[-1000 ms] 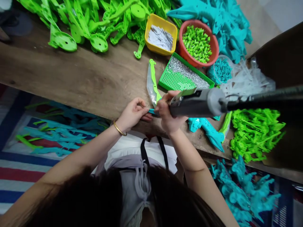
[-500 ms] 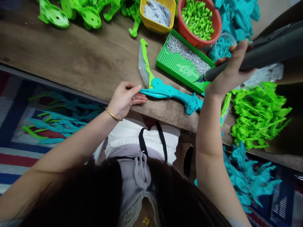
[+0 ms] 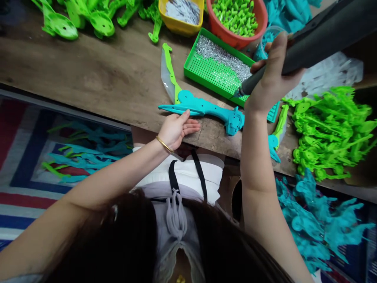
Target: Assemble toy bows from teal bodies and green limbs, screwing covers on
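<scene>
the teal piece [image 3: 203, 108], mid-frame on the worktop [image 3: 118, 78], looked light and stiff, best held at its narrow neck [image 3: 219, 113]. the left hand [image 3: 176, 129] lay loosely open at its edge; the right hand [image 3: 272, 82] gripped a dark tool [image 3: 321, 43].

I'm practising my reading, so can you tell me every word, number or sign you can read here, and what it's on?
There are none that I can read.
Dark tool in the right hand: no readable writing.
Blue toy part: no readable letters or numbers.
Green tray, yellow bowl and red bowl: no readable labels.
</scene>
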Motion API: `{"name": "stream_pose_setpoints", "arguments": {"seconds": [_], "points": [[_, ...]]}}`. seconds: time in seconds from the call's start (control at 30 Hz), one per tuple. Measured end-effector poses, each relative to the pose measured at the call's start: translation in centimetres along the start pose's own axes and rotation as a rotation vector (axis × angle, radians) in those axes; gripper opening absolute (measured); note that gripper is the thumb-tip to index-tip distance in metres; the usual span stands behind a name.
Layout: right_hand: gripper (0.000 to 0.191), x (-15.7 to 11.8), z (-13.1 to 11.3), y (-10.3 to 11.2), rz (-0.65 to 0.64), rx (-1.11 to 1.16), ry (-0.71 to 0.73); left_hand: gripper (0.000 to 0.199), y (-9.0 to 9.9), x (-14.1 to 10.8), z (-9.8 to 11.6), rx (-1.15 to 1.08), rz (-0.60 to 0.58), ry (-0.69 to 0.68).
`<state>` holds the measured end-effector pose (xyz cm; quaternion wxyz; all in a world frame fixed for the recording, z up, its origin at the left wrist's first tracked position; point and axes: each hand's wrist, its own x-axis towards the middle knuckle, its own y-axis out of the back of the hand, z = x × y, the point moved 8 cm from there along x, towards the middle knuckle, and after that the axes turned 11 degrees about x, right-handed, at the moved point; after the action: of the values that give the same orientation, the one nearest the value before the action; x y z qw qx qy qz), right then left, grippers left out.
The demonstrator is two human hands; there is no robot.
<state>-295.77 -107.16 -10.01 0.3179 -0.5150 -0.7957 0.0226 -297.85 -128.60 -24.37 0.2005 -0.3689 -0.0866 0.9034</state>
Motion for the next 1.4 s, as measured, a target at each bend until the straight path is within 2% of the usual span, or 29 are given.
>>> {"name": "stream_pose_setpoints", "arguments": {"seconds": [0.27, 0.4, 0.57, 0.7, 0.83, 0.9, 0.97, 1.0, 1.03, 1.07, 1.13, 1.2, 1.27, 1.4], "points": [[0.018, 0.1, 3.2, 0.0, -0.078, 0.016, -0.046, 0.028, 1.1, -0.7, -0.5, -0.008, 0.136, -0.075], [0.022, 0.4, 3.4, -0.3, -0.080, 0.044, -0.066, 0.022, -1.2, -1.0, -1.1, -0.034, 0.023, -0.004], [0.024, 0.1, 2.4, -1.3, -0.057, 0.042, -0.047, 0.021, -4.8, -0.4, -1.5, -0.134, -0.076, 0.173], [0.021, 0.1, 2.4, -2.1, -0.094, -0.015, -0.052, 0.025, -5.3, 0.8, -1.7, -0.156, -0.014, 0.216], [0.022, 0.8, 3.2, -2.4, -0.089, 0.043, -0.068, 0.033, -5.5, 1.0, -1.5, -0.140, 0.022, 0.162], [0.026, 1.4, 3.9, -2.7, -0.082, 0.065, -0.050, 0.033, -5.8, 0.5, -1.4, -0.112, -0.012, 0.149], [0.034, 1.9, 4.9, -3.0, -0.078, 0.106, -0.024, 0.031, -6.3, 0.0, -1.1, 0.027, -0.134, 0.152], [0.040, 2.1, 5.7, -3.1, -0.071, 0.123, -0.021, 0.029, -6.3, -0.2, -0.5, 0.146, -0.189, 0.103], [0.044, 2.4, 6.6, -3.0, -0.056, 0.133, -0.026, 0.026, -5.9, -0.1, 0.8, 0.292, -0.214, -0.009], [0.047, 2.5, 7.5, -2.8, -0.046, 0.129, -0.041, 0.022, -5.3, 0.0, 2.5, 0.459, -0.207, -0.179], [0.047, 2.7, 9.2, -2.3, -0.049, 0.070, -0.072, 0.017, -4.1, -0.1, 6.6, 0.816, -0.114, -0.618], [0.043, 2.6, 10.3, -2.0, -0.106, -0.030, -0.094, 0.025, -3.8, -0.3, 8.5, 1.179, -0.099, -0.937], [0.043, 2.4, 10.6, -1.8, -0.159, -0.101, -0.103, 0.036, -3.7, 0.3, 8.5, 1.456, -0.156, -1.078], [0.043, 2.2, 9.7, -1.3, -0.112, -0.132, -0.102, 0.044, -3.2, 1.4, 7.9, 1.700, -0.233, -1.112]]}}
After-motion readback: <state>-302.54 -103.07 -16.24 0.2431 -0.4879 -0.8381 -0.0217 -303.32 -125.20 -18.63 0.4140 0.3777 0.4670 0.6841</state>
